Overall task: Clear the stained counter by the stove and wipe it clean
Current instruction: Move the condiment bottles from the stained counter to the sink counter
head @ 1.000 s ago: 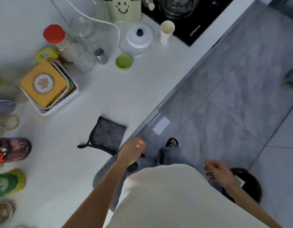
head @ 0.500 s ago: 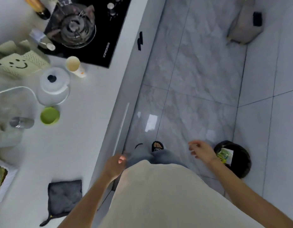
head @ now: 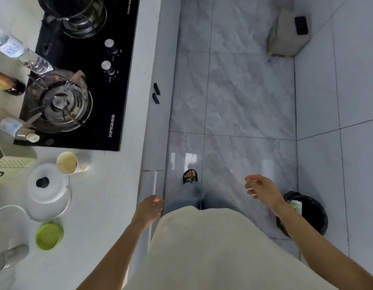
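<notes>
Gone from view: the grey cloth. Both grips, left hand (head: 149, 210) and right hand (head: 263, 188), hang relaxed, empty.

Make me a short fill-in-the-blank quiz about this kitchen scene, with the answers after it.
1. The paper cup stands on the counter next to the ___ stove.
2. The small round lid on the counter is ___.
3. Both the left hand and right hand hold ___.
4. The black bin stands on the ___.

Answers: black; green; nothing; floor

Single head view — looks steeply down, counter (head: 102, 206) left, floor (head: 244, 101) right.
</notes>
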Demonstrator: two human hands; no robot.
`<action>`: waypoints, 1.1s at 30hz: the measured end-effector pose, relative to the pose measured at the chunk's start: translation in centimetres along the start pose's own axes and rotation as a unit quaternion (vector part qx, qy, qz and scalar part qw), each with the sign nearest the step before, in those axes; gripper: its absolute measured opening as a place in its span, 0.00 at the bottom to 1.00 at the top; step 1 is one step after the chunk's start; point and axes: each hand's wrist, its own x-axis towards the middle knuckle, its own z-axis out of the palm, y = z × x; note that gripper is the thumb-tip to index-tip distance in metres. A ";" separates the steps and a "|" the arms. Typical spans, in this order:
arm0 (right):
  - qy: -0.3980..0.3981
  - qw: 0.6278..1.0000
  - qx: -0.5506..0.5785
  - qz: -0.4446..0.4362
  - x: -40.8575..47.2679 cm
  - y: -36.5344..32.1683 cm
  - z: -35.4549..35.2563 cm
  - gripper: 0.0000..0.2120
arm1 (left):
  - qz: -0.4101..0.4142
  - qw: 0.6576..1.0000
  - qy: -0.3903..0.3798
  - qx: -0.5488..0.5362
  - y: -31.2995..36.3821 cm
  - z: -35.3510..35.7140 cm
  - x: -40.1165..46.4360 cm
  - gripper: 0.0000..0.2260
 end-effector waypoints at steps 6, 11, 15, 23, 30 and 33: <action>0.017 0.994 0.034 0.104 0.8 0.9 -2.4 0.08 | 0.089 0.995 0.015 0.028 14.6 -5.1 3.7 0.10; -0.019 0.971 0.124 0.203 3.6 0.5 -5.7 0.11 | 0.165 0.984 0.017 0.068 24.9 -7.5 7.2 0.06; 0.022 0.983 0.061 0.174 7.7 -3.0 -9.0 0.06 | 0.153 0.984 0.010 0.090 31.0 -8.6 10.0 0.12; 0.014 0.992 0.036 0.124 18.9 -18.8 -15.9 0.07 | 0.068 0.987 0.019 0.145 36.2 -10.1 12.7 0.13; 0.012 0.999 -0.012 -0.047 26.5 -35.6 -18.0 0.07 | -0.001 0.991 0.009 0.134 37.1 -12.4 14.2 0.08; -0.004 0.996 -0.025 -0.085 29.5 -41.3 -18.0 0.07 | -0.011 0.989 -0.004 0.150 38.7 -13.9 15.9 0.10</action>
